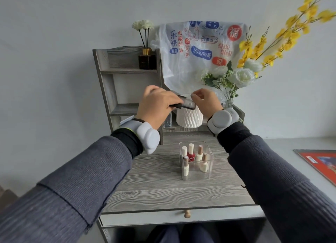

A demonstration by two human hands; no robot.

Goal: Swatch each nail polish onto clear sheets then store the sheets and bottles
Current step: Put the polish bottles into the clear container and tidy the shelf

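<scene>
The person's left hand (158, 104) curls around the left end of a small flat pack of clear sheets with a dark edge (188, 105), held in the air above the grey wood-grain desk (154, 188). The right hand (206, 100) pinches at the pack's right end with thumb and fingertip, apparently trying to peel off or pull out one sheet.

The clear plastic box (196, 176) of red and cream nail polish bottles (190, 156) stands on the desk at 6 o'clock from the hands, well apart from them.

The pinch looks slight. If a slick sheet sticks to its neighbours, several may come away together or one may slip free and fall. At 12 o'clock, close behind the pack, stands a white pleated vase (189, 119), and a sharp tug could carry a hand into it.
</scene>
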